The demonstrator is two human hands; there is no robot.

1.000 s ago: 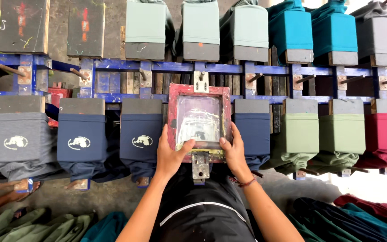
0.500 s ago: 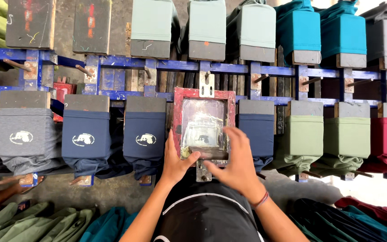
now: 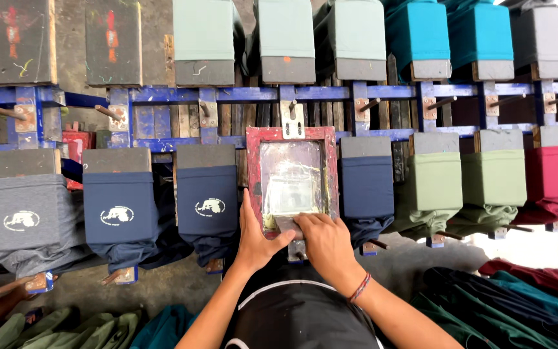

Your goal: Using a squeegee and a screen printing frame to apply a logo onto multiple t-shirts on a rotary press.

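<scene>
Red-framed screen (image 3: 292, 178), ink-smeared mesh, perhaps pale

Your left hand (image 3: 255, 238) rests on a printing screen (image 3: 292, 181) whose wooden frame is coated in worn, chipped red paint, around a glossy, ink-smeared mesh. The navy shirt (image 3: 208, 201) beside it is matt cloth. The blue rail (image 3: 240, 94) looks like scuffed painted metal.
</scene>
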